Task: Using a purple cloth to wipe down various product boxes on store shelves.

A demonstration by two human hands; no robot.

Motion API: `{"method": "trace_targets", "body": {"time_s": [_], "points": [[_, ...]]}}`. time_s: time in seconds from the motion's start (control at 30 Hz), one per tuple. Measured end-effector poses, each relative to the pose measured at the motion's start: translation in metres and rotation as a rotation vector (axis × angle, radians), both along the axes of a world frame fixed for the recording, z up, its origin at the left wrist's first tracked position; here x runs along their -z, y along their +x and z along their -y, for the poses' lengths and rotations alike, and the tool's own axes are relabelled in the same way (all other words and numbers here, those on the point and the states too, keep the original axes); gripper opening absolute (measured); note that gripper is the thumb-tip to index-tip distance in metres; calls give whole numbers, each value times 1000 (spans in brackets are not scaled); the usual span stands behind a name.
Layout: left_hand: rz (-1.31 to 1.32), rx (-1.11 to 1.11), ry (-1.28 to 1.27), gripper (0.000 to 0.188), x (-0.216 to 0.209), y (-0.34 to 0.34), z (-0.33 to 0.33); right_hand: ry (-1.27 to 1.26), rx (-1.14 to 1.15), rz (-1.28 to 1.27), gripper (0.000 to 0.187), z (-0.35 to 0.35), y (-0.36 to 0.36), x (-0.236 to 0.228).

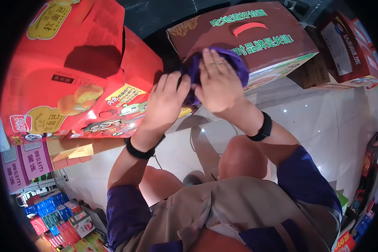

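A bunched purple cloth [238,65] lies over the near left part of a brown carton [216,40]. My right hand [218,82] is pressed down on this cloth, fingers long and close together, with folds bulging out on both sides of it. Beside it on the left, my left hand [167,98] has slightly bent, parted fingers. Its thumb side borders the cloth's left edge, and its fingertips reach toward the dark gap between the brown carton and a red carton. What lies under its palm is hidden.
Large red cartons [140,54] stand close on my left. At the right is another dark red carton [344,50]. Purple boxes [27,161] and shelves of small colourful packages [67,218] are at the lower left. Pale floor tiles [306,122] show between my knees and the cartons.
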State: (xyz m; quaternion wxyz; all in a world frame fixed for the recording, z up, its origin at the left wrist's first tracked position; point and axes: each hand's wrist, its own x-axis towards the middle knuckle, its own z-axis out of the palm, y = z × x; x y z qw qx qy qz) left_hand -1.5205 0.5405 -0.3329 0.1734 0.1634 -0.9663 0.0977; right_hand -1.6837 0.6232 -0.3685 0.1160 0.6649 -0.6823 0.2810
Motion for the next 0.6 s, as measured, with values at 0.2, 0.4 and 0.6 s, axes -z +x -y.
{"method": "trace_targets", "body": {"time_s": [0.2, 0.4, 0.6], "points": [[-33, -65, -91, 32, -2, -1, 1, -46, -120, 21, 50, 3, 8, 7], [-261, 35, -79, 29, 2, -47, 28, -115, 12, 25, 38, -6, -21, 5], [-340, 90, 136, 30, 12, -79, 42, -107, 405, -260, 40, -29, -87, -2]]}}
